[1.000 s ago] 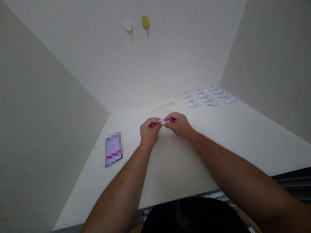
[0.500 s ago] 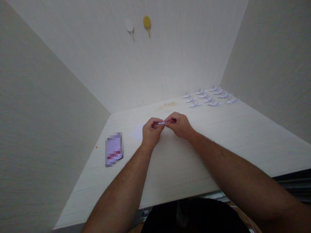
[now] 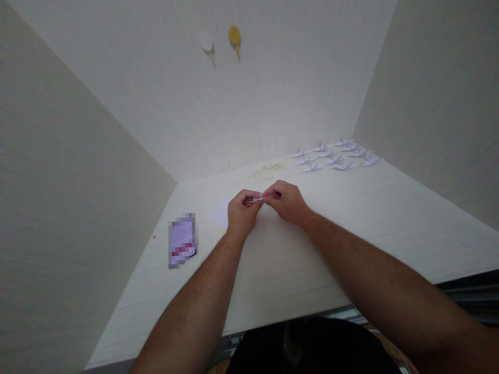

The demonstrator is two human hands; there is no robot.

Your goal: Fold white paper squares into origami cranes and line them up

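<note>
Both of my hands meet over the middle of a pale wooden table point(image 3: 296, 259). Between them is a small folded piece of white paper point(image 3: 257, 199), narrow and pinched from both ends. My left hand point(image 3: 241, 212) grips its left end with fingertips closed. My right hand point(image 3: 286, 200) pinches its right end, fingers curled. A flat white sheet point(image 3: 219, 212) lies on the table just left of my left hand.
Several small folded paper cranes point(image 3: 335, 156) stand in rows at the far right of the table, near the wall corner. A blurred-out flat object point(image 3: 181, 240) lies at the left. Two round hooks, white point(image 3: 206, 42) and yellow point(image 3: 234, 36), are on the back wall.
The hands have stayed in place; the fingers have worked the paper slightly, which now looks narrower between the pinches.
</note>
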